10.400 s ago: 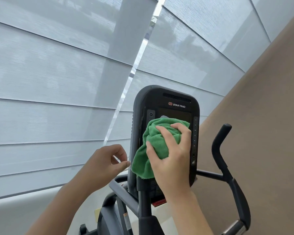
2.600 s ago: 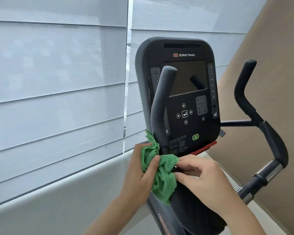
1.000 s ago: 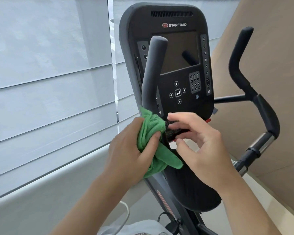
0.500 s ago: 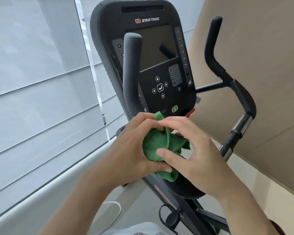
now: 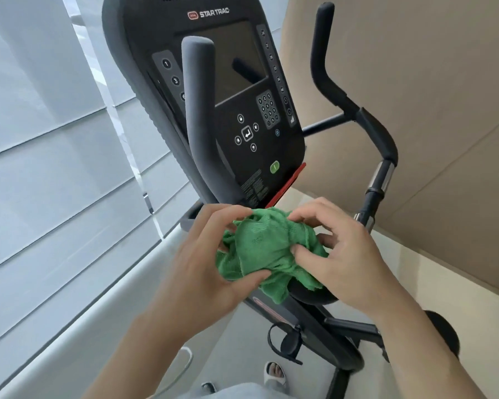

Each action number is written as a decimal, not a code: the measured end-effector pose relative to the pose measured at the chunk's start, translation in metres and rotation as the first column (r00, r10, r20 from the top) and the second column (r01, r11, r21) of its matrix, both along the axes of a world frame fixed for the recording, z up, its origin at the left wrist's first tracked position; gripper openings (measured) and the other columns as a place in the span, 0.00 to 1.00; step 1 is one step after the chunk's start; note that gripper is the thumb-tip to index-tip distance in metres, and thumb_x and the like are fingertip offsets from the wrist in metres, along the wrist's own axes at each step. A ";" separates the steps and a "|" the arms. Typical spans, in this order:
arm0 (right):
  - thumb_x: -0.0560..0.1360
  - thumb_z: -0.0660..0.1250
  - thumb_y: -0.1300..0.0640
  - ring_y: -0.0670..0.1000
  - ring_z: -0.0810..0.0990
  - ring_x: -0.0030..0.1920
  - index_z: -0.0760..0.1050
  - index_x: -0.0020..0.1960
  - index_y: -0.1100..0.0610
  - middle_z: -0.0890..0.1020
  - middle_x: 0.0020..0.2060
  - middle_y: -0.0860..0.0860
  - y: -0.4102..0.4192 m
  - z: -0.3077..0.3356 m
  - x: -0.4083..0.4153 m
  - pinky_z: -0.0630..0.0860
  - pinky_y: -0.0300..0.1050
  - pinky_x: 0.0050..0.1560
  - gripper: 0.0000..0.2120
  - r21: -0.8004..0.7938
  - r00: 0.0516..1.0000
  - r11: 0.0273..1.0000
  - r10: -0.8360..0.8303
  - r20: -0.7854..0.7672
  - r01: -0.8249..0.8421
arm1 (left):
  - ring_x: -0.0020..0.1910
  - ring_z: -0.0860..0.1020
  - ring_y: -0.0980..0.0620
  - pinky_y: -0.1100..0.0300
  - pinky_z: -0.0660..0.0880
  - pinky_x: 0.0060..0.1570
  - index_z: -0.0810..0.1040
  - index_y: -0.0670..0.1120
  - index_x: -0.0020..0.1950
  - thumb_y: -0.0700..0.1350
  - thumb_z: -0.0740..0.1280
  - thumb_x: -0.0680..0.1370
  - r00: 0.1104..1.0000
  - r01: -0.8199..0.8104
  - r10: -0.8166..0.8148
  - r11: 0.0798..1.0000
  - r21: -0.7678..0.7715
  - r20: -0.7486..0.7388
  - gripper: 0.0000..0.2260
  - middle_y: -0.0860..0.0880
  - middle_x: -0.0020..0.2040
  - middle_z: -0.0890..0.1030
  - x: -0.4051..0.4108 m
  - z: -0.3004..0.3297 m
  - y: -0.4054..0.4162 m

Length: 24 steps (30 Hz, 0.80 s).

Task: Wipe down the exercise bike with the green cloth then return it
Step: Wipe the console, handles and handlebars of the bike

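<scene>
The green cloth [image 5: 267, 254] is bunched between both hands, in front of the exercise bike's black console [image 5: 242, 110]. My left hand [image 5: 205, 263] grips its left side, thumb under and fingers over the top. My right hand [image 5: 343, 254] pinches its right side with thumb and fingertips. The cloth hangs just above the bike's dark frame, below the console. The bike's left handlebar [image 5: 199, 116] rises right behind the cloth, and the right handlebar [image 5: 355, 110] stands further right.
White window blinds [image 5: 55, 168] fill the left side, with a pale sill below. A tan wall [image 5: 429, 110] runs along the right. A pedal with strap [image 5: 285, 341] and my sandalled foot [image 5: 274, 375] show near the floor.
The cloth has come off the left handlebar's base and moved in front of me. My right hand has joined in, and both hands are reshaping the bunched cloth. The view dropped lower.
</scene>
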State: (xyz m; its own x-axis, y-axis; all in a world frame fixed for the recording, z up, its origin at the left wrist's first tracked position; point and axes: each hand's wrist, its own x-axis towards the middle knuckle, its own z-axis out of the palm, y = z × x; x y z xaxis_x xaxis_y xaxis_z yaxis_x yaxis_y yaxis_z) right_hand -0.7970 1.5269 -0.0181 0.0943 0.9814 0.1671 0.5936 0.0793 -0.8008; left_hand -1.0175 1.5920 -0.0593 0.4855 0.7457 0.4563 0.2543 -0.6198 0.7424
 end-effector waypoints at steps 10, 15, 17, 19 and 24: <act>0.72 0.80 0.60 0.45 0.66 0.78 0.66 0.79 0.45 0.67 0.75 0.38 -0.053 0.014 -0.001 0.65 0.33 0.74 0.41 -0.045 0.976 0.999 0.003 0.220 0.007 | 0.40 0.82 0.53 0.63 0.79 0.40 0.71 0.57 0.51 0.50 0.83 0.68 0.988 -0.023 0.048 0.987 -0.160 0.150 0.23 0.57 0.46 0.83 0.043 0.007 -0.021; 0.74 0.76 0.39 0.45 0.61 0.81 0.62 0.81 0.43 0.63 0.77 0.36 -0.039 -0.012 -0.007 0.67 0.51 0.78 0.41 -0.025 0.972 1.000 0.008 0.234 -0.003 | 0.37 0.82 0.48 0.52 0.80 0.36 0.81 0.50 0.42 0.56 0.73 0.77 0.989 0.108 -0.087 0.976 -0.191 0.117 0.11 0.51 0.37 0.82 0.044 0.018 -0.026; 0.74 0.74 0.35 0.47 0.63 0.79 0.67 0.79 0.43 0.67 0.76 0.39 -0.028 -0.023 -0.010 0.67 0.55 0.76 0.37 0.027 0.962 1.000 -0.013 0.274 0.006 | 0.34 0.81 0.49 0.57 0.78 0.33 0.83 0.48 0.38 0.52 0.69 0.81 0.990 0.063 -0.043 0.987 -0.151 0.132 0.14 0.50 0.34 0.82 0.033 0.025 -0.022; 0.74 0.73 0.33 0.48 0.65 0.77 0.71 0.76 0.43 0.69 0.73 0.42 -0.015 -0.035 -0.013 0.69 0.57 0.73 0.34 0.087 0.928 0.996 -0.053 0.369 0.022 | 0.31 0.80 0.49 0.61 0.74 0.28 0.83 0.48 0.35 0.49 0.68 0.82 0.983 -0.103 0.120 0.987 -0.121 0.142 0.16 0.50 0.30 0.81 0.025 0.029 -0.016; 0.77 0.71 0.37 0.51 0.71 0.68 0.75 0.69 0.44 0.73 0.69 0.44 -0.003 -0.047 -0.002 0.74 0.56 0.64 0.24 0.163 0.910 0.985 -0.023 0.415 -0.050 | 0.35 0.82 0.49 0.60 0.75 0.35 0.83 0.47 0.36 0.42 0.67 0.81 0.930 -0.313 0.326 0.944 -0.103 0.169 0.13 0.50 0.32 0.82 0.040 0.025 -0.016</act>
